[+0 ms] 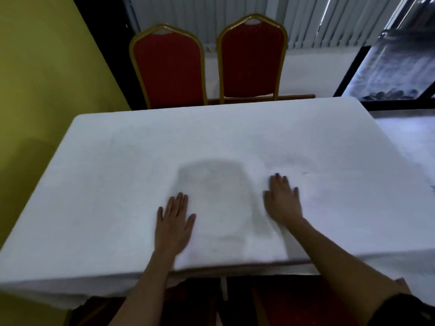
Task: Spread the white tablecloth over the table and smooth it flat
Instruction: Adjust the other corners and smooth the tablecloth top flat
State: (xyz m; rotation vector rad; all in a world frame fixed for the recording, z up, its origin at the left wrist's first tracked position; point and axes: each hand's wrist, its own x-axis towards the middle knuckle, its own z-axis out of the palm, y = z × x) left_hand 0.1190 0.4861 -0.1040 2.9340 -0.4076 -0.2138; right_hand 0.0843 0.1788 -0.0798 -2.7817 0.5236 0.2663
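Observation:
The white tablecloth (141, 165) covers the whole table top and hangs over the near edge. My left hand (175, 222) lies flat on the cloth near the front edge, palm down, fingers apart. My right hand (282, 201) also lies flat on the cloth, a little farther in and to the right, fingers spread. A grey shadow falls on the cloth between the two hands. Faint ripples show in the cloth to the right of my right hand.
Two red chairs with gold frames, one on the left (169, 67) and one on the right (251, 57), stand behind the table's far edge. A yellow wall (42, 67) runs along the left. White blinds (317, 17) and a dark window lie beyond. Red seats show below the near edge.

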